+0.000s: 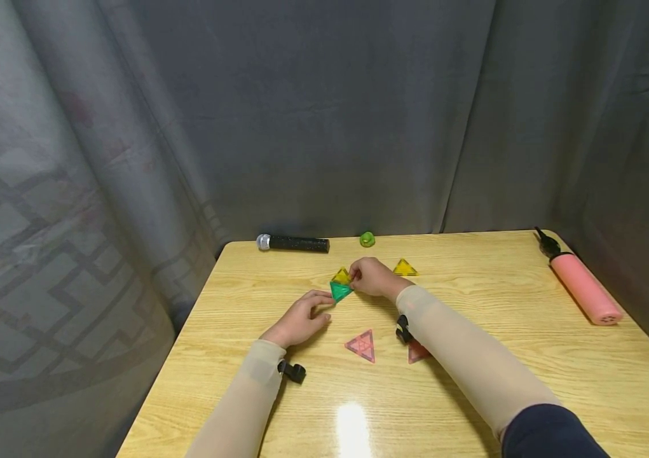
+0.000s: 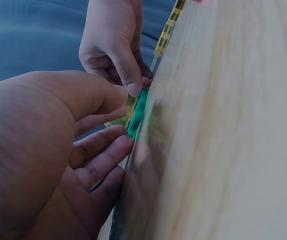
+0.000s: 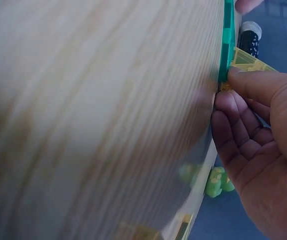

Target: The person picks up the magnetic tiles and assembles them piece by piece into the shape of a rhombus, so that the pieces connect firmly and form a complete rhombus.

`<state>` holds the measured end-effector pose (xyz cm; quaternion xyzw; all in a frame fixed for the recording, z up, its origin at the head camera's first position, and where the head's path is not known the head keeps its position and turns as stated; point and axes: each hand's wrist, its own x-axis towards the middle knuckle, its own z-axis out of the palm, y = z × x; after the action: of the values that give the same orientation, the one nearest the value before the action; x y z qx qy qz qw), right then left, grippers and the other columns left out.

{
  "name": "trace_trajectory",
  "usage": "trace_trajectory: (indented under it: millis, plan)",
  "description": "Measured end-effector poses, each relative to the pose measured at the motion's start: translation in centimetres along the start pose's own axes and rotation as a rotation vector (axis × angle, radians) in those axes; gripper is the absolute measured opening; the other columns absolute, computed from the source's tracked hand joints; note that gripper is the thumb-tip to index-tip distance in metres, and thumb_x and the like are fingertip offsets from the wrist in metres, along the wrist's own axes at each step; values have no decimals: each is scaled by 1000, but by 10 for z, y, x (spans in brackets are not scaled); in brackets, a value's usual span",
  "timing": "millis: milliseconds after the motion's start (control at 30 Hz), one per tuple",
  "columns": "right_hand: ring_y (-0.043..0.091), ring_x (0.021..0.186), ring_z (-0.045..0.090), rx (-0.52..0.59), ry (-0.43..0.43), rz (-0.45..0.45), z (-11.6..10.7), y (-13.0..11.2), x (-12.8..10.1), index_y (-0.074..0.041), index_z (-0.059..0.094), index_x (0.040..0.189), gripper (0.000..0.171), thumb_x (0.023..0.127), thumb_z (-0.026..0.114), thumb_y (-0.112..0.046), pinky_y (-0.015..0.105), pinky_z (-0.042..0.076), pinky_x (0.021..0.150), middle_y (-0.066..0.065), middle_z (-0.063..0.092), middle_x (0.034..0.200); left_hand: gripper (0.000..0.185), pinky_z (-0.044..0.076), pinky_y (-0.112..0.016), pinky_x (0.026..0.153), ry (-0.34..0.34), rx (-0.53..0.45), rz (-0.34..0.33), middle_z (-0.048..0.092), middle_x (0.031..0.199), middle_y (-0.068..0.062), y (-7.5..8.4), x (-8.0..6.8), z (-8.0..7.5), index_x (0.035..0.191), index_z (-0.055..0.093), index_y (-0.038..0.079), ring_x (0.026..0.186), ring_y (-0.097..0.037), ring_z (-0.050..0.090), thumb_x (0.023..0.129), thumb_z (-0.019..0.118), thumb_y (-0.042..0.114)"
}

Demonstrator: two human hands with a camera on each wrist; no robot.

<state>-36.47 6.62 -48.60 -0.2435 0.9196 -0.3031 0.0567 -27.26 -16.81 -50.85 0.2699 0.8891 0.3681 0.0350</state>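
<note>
Both hands are at work on two joined-looking triangular tiles on the wooden table (image 1: pixel 232 356), left of the table's centre line toward the far side. The green triangular tile (image 1: pixel 340 291) lies flat, or nearly so, on the tabletop. The yellow triangular tile (image 1: pixel 341 276) adjoins its far edge; both wrist views show it tilted up off the surface.

Right hand (image 1: pixel 375 278): thumb and forefinger pinch the yellow tile's corner, right where it meets the green one; the remaining fingers are bent. Left hand (image 1: pixel 300 318): fingers extended, thumb apart from them, fingertips at the green tile's left edge, apparently touching; no grip observed.

Adjacent items: a second yellow tile (image 1: pixel 405 268) lies just beyond the right hand, apart from the working pair. Nearer the person lie a pink triangular tile (image 1: pixel 362 346) and another pink tile (image 1: pixel 417 352), the latter partly covered by the right forearm.

Along the far edge: a black microphone (image 1: pixel 295 243) with silver head, lying on its side, and a small green object (image 1: pixel 367 239), lumpy in the right wrist view, type undetermined. At the table's right edge lies a pink hand pump (image 1: pixel 584 289) with black nozzle. A grey curtain (image 1: pixel 324 114) hangs behind the table.
</note>
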Motion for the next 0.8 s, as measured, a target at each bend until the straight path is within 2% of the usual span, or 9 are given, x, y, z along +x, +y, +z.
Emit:
trace_trajectory:
  millis: [400,800]
  plan:
    - [15,72,52,-1,30,15,-8,17,-4,-12,67,87,11,83,77,-12,29,46,68,-1,59,78,37,33,-40,108,-7,18,-3,47,140,0,-3,-2,2,133,58,13,131,-16,40,97,60,20]
    - [17,72,52,-60,-3,33,-23,29,-5,-12,66,84,12,82,78,-13,31,44,68,0,58,77,37,33,-39,108,-27,15,-35,46,141,-1,-1,-1,0,134,57,13,131,-16,39,97,59,22]
